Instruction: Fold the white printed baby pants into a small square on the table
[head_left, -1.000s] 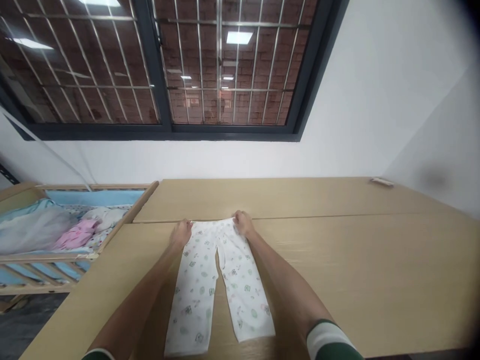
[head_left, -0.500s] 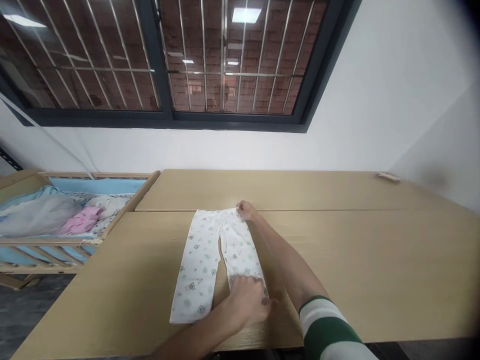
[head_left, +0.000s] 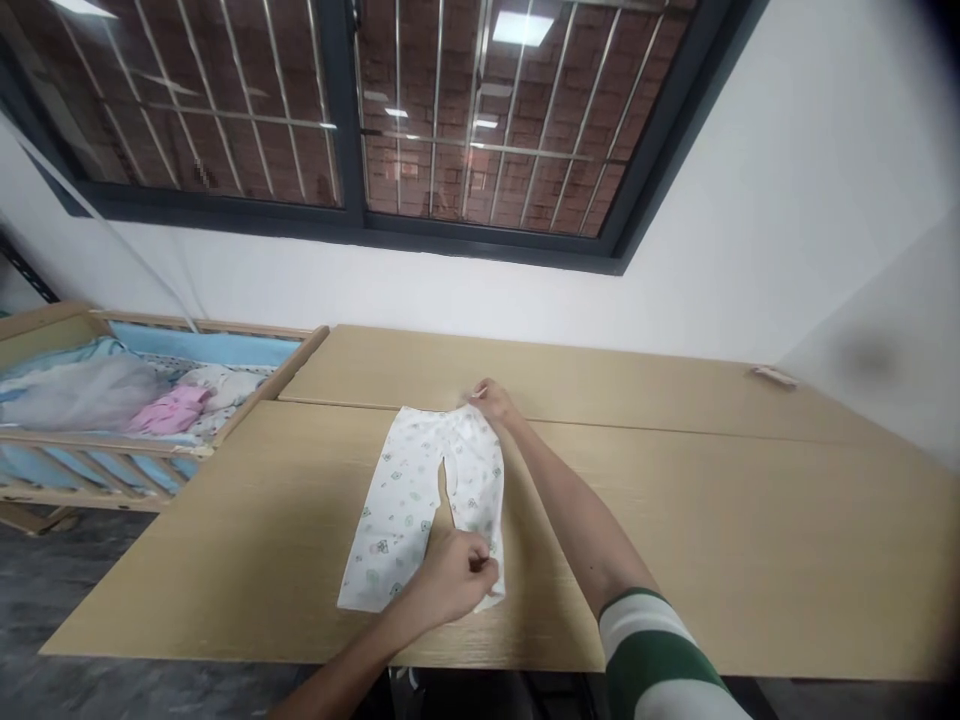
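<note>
White baby pants (head_left: 409, 490) with small printed animal figures lie spread on the wooden table, waistband away from me. At the waistband's right corner, my right hand (head_left: 493, 400) pinches the cloth and holds it slightly raised. My left hand (head_left: 454, 578) is closed at the lower end of the right pant leg, fingertips curled on its outer edge. That hand covers part of the leg and its hem. The left pant leg lies flat, its hem near the table's front edge.
The wooden table (head_left: 675, 540) has a seam across it. A crib (head_left: 135, 450) with bedding and a pink cloth (head_left: 172, 410) stands to the left. A small flat object (head_left: 774, 377) lies at the back right. Behind is a barred window (head_left: 480, 130).
My left hand has moved left and slightly up, closing on the right pant leg, whose outer edge has shifted inward. My right hand has lifted the waistband corner a little. The camera view has tilted.
</note>
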